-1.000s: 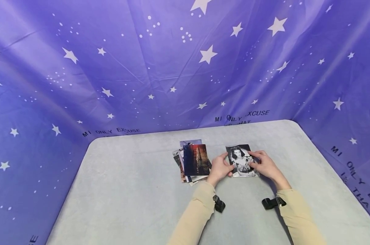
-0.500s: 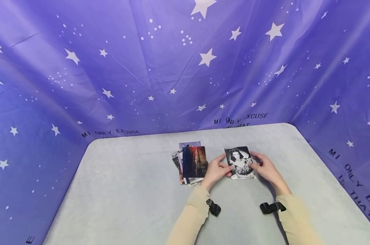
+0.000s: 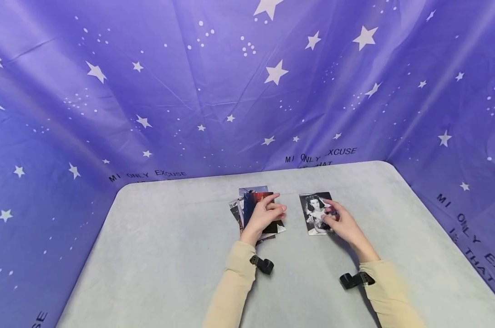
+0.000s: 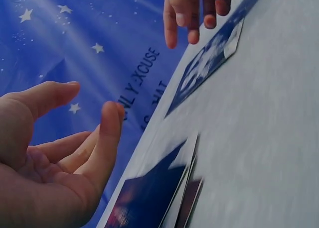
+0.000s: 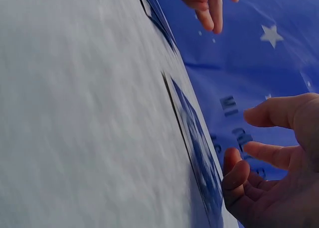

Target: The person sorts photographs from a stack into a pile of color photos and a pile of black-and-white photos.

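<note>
A black-and-white photo card of a person in a pale dress lies flat on the table, right of centre. My right hand hovers just over its right side, fingers parted and loosely bent, holding nothing. To the left is a messy pile of picture cards, whose top card is dark blue and red. Over that pile hangs my left hand, hiding part of it. In the left wrist view, the left fingers are apart from the pile and grip nothing.
The grey table has rounded far corners. Behind and beside it hangs a purple cloth with white stars and printed words. A black wrist camera sits on the left wrist, and another black camera on the right.
My left hand has let go of the black-and-white photo card and moved left over the pile. My right hand has come off the card too, staying above its right side.
</note>
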The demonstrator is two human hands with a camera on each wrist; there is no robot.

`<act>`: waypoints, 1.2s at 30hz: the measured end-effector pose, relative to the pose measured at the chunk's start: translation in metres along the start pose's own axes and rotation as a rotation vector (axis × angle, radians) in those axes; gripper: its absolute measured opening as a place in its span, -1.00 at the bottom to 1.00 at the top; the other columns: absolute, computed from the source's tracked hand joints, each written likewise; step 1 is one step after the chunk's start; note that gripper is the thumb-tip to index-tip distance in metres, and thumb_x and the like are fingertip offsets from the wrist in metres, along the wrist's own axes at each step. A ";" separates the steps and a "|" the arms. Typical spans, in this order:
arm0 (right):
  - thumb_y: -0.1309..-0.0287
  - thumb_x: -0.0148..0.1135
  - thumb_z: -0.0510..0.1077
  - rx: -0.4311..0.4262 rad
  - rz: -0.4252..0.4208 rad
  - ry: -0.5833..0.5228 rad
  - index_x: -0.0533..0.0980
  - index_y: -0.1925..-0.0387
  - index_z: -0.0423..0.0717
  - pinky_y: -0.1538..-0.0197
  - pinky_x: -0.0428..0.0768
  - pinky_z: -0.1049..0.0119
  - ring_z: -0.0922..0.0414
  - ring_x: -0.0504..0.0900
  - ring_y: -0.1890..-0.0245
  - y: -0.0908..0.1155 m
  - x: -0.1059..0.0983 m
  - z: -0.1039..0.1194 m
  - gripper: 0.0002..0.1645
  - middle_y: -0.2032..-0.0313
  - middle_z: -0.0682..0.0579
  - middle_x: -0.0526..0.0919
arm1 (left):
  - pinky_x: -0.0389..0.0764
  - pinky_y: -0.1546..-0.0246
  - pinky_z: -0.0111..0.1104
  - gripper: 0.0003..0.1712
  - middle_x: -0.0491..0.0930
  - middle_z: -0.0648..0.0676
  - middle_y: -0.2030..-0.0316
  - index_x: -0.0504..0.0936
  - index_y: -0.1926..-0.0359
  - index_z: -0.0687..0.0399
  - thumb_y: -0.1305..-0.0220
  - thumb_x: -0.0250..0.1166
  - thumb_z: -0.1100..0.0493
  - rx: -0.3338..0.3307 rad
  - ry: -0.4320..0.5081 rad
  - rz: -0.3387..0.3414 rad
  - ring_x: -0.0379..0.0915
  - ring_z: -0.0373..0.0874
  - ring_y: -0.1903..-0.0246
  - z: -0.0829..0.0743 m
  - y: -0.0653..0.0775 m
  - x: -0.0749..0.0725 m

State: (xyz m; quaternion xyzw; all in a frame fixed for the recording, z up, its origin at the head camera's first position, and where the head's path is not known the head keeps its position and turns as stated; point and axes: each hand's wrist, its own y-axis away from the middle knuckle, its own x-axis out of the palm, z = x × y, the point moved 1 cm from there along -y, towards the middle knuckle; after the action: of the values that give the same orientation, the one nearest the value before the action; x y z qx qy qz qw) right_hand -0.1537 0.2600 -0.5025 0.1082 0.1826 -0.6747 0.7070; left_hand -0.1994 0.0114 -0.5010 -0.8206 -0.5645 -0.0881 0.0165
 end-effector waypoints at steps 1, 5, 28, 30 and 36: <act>-0.17 0.17 -0.40 -0.009 0.007 -0.003 0.20 -0.28 -0.49 0.60 0.42 0.44 0.30 0.41 0.53 -0.001 0.003 0.001 -0.34 0.09 -0.40 0.43 | 0.63 0.15 -0.24 -0.33 0.64 0.26 0.18 0.25 -0.37 0.35 -0.26 0.23 0.40 0.001 -0.009 -0.002 0.63 0.07 0.24 0.000 0.001 -0.004; -0.15 0.17 -0.42 -0.018 0.046 -0.042 0.24 -0.25 -0.49 0.57 0.44 0.44 0.27 0.45 0.52 -0.005 0.016 0.005 -0.37 0.12 -0.40 0.44 | 0.65 0.19 -0.24 -0.33 0.64 0.29 0.19 0.27 -0.36 0.35 -0.23 0.23 0.39 0.010 -0.064 -0.047 0.63 0.05 0.28 -0.003 0.007 -0.018; -0.13 0.18 -0.43 -0.043 0.139 -0.034 0.32 -0.21 -0.45 0.54 0.48 0.43 0.13 0.53 0.44 -0.020 0.068 0.022 -0.42 0.12 -0.36 0.51 | 0.66 0.25 -0.22 -0.33 0.63 0.29 0.20 0.27 -0.33 0.41 -0.20 0.22 0.41 0.021 -0.132 -0.234 0.61 -0.08 0.36 0.003 0.037 -0.087; -0.13 0.18 -0.43 -0.064 0.137 -0.048 0.32 -0.20 -0.47 0.49 0.48 0.45 0.13 0.55 0.41 -0.021 0.071 0.023 -0.43 0.13 -0.37 0.52 | 0.66 0.24 -0.21 -0.34 0.61 0.34 0.17 0.28 -0.33 0.42 -0.19 0.22 0.42 0.020 -0.126 -0.254 0.61 -0.05 0.35 0.004 0.038 -0.090; -0.10 0.17 -0.44 -0.104 0.123 -0.055 0.35 -0.16 -0.49 0.29 0.52 0.47 0.16 0.56 0.35 -0.025 0.080 0.022 -0.45 0.13 -0.37 0.55 | 0.66 0.25 -0.21 -0.38 0.61 0.35 0.18 0.32 -0.28 0.44 -0.18 0.20 0.42 0.035 -0.146 -0.273 0.62 0.03 0.30 0.008 0.039 -0.098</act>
State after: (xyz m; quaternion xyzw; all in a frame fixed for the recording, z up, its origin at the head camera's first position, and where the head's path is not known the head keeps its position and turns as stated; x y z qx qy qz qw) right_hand -0.1739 0.1761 -0.5130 0.0637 0.1909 -0.6224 0.7563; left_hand -0.1963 -0.0921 -0.5220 -0.7399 -0.6721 -0.0196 -0.0223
